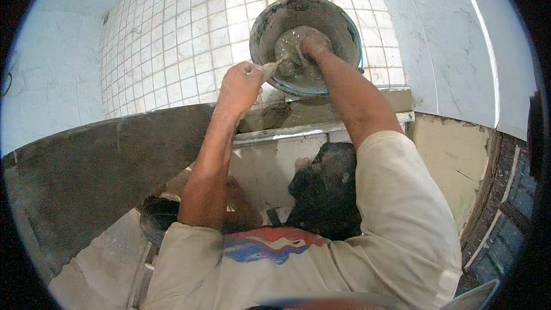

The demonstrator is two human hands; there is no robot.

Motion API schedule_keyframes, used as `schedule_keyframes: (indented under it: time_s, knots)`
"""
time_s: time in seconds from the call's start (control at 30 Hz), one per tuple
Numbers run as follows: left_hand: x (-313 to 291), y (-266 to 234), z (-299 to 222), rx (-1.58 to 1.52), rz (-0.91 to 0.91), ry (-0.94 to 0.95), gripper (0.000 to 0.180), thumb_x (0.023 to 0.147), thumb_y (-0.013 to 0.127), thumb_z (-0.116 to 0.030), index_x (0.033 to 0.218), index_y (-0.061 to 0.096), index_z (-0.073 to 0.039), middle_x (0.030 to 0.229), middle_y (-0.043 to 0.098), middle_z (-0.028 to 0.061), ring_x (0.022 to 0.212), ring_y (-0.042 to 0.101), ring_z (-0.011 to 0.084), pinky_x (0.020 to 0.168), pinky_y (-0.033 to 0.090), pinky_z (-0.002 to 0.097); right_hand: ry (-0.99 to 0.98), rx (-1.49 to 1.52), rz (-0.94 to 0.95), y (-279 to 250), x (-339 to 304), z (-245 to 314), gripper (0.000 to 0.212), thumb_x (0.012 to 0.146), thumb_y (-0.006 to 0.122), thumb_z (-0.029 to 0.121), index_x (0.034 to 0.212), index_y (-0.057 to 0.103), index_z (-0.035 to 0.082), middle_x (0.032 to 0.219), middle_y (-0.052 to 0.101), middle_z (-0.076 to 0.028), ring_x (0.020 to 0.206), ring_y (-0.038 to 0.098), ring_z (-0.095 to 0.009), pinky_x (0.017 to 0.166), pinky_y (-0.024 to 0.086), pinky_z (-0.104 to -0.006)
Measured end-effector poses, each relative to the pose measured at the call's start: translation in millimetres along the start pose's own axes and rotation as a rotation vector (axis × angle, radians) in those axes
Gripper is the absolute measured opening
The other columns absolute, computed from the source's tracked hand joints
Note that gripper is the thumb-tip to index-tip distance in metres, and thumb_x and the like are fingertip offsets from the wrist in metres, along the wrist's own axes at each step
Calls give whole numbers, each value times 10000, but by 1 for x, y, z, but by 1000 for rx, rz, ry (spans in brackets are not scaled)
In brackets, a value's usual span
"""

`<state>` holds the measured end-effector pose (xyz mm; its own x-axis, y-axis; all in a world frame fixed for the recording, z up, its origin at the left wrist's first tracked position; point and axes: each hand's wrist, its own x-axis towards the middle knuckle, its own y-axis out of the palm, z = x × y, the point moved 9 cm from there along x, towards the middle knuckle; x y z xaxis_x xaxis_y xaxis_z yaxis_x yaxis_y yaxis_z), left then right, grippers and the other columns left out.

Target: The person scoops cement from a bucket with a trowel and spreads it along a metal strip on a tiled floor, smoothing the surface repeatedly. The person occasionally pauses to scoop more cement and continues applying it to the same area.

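A round dark bucket [267, 28] with a blue line along its rim stands on the tiled floor, its inside coated in grey cement. Wet grey cement mix [310, 74] lies in it. My left hand [241, 83] is closed at the bucket's near left rim, round the pale, cement-caked handle of a small tool [269, 71]. The tool's far end reaches over the rim into the mix, so its kind is unclear. My right hand [314, 45] is down inside the bucket, wet and smeared with cement. Its fingers are hidden by the mix and the hand itself.
Small white square tiles [172, 40] cover the floor beyond a cement-smeared ledge [321, 112]. A low grey rendered wall [115, 149] runs to the left. Pale panelled walls [453, 34] rise on both sides. Dark framing [508, 212] stands at the lower right.
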<state>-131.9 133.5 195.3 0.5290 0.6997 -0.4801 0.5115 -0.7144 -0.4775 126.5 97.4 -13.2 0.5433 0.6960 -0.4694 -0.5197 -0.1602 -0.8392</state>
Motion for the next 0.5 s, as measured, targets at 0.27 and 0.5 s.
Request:
schedule_keyframes:
  time_s: [0.27,0.5]
  knots:
    - [31,5,-2,158,-10,2,426,924,597,-313,969,745,83,808,730,251,787,732,373,759,554,463,-655,87,3,-36,0,54,232,902,660,256,907,767,50,869,756,-188,827,756,-368,701,577,-470]
    - [42,20,-36,324,25,154,413,936,615,-323,856,718,69,822,666,263,779,640,396,736,504,471,-550,-133,-167,-114,-117,96,184,755,767,120,903,761,12,972,753,-226,867,734,-406,832,600,-493]
